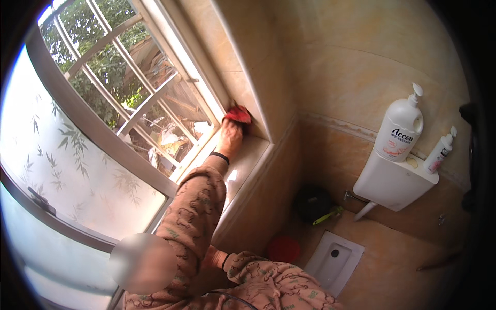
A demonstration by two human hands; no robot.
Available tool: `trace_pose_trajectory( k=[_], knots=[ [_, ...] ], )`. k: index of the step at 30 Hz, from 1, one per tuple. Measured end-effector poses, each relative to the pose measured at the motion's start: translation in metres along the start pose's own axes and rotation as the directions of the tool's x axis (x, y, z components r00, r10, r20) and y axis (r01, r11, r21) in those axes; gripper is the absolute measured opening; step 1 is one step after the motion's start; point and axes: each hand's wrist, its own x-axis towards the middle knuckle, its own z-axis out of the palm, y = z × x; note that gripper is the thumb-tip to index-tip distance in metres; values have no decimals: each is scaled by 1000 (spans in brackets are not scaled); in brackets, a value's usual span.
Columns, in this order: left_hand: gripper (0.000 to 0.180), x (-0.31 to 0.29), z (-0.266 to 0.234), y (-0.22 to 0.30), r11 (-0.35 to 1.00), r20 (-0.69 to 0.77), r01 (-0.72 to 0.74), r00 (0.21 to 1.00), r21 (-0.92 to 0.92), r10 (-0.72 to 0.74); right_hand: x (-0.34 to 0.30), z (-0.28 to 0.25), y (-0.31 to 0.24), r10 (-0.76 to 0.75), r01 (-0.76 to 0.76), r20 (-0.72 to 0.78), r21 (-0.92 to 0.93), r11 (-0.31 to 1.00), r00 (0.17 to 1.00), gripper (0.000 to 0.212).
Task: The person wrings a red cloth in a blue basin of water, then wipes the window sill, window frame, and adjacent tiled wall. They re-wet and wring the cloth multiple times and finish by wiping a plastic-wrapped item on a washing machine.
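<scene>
My left arm reaches up along the window sill (247,160). At the sill's far corner, my left hand (231,138) is closed around a red cloth (239,114) with dark parts, pressed against the side wall of the window recess. A black band circles that wrist. Lower down, close to my body, my right hand (212,257) shows only in part beside the left sleeve. Its fingers are hidden, so what it holds or touches cannot be seen.
Left of my arm stands a sliding frosted window pane (77,155) with leaf patterns; metal bars (108,39) cross the opening. At right, a white cistern (395,181) carries a large pump bottle (398,129) and a smaller one (439,153). Below are a squat toilet (336,261), dark basin (312,200) and green-handled brush (327,216).
</scene>
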Motion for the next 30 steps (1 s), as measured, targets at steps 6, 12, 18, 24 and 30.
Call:
trace_pose_trajectory(
  k=[6,12,18,24,30],
  knots=[
    [14,-38,31,42,981,166,82,985,-178,-52,-6,1,-6,33,-35,23,56,998,999,22],
    [19,-94,-11,52,976,223,205,957,-76,-184,-20,0,-12,121,-127,68,93,988,990,31],
    [16,-198,-85,40,945,124,277,958,-176,-258,-20,17,-9,308,-323,106,182,929,945,40],
    [22,-257,-120,23,957,393,243,905,-156,-166,2,16,-6,199,-193,155,-50,980,968,36],
    [17,-308,-160,23,926,411,328,882,-184,-231,4,11,-8,120,-101,121,-155,983,985,16]
  ],
)
